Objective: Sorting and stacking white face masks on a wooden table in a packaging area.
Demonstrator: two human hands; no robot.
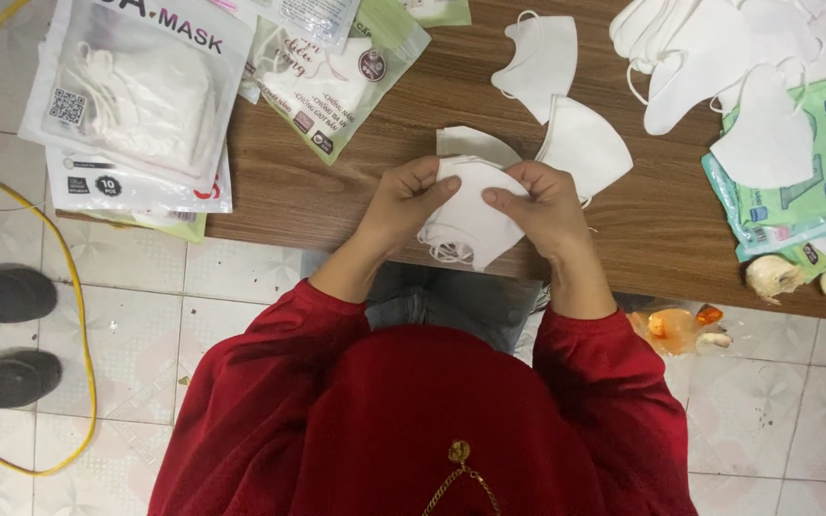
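Two hands: we hold a small stack of white masks (468,218) between our left hand (402,203) and right hand (545,205), just above the near edge of the worktop (336,196).
Fingers: on both hands they are closed around the sides of the stack, the thumbs pressing on the top mask; nothing else is in them.
Place of the stack: over the worktop edge, in front of our red sweater (413,420); the ear loops hang down on the lower left side.
Risk one: we judge that the stack can fan out or one mask can slip to the tiled floor (776,401), because half of it is over the edge and the grip is only at the sides.
Risk two: the hanging loops can catch on a finger and pull a mask out of line.
Near things: three loose masks (566,105) lie just behind the hands, one touching the stack.
Far right: a heap of masks (719,48) partly lies over green packets (815,182).
Far left: filled clear packets (136,96) hang over the worktop corner.
In the way: the loose masks leave little bare wood behind the stack.
Floor: a yellow cable (74,287), two dark shoes (2,334) and an orange wrapper (676,327).
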